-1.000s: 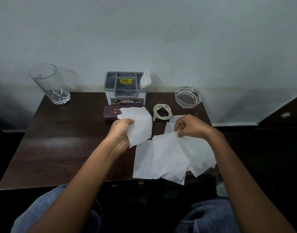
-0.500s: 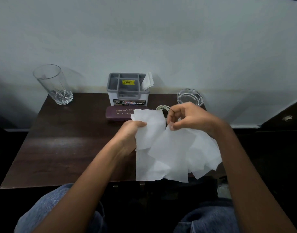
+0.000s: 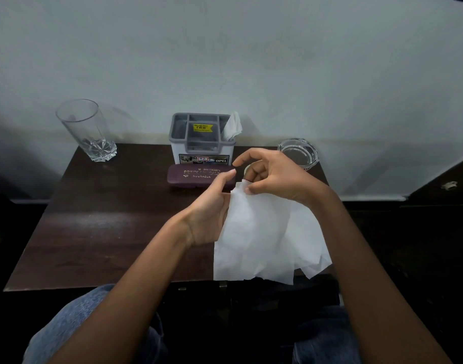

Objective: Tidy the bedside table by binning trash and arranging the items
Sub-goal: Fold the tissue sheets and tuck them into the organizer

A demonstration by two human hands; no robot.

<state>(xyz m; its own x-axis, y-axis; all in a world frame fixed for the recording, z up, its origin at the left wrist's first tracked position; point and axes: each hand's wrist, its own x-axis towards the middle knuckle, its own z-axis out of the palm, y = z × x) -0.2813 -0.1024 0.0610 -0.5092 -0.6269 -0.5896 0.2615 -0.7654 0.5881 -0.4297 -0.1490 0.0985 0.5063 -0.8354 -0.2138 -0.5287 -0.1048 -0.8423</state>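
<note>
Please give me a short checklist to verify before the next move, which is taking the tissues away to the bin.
1. Tissue sheets gathered in one bunch: not ok, they hang loose and spread, lower edges over the table's front edge.
2. Left hand holds the sheets: ok, it is against their left edge.
3. Right hand grip: ok, fingertips pinch the top corner.
4. Spectacle case clear of the sheets: ok, it lies just behind the hands.
5. Glass tumbler and glass ashtray safe from a sweep: ok, both stand at the back corners.
6. Bin position: cannot tell, none is in view.
</note>
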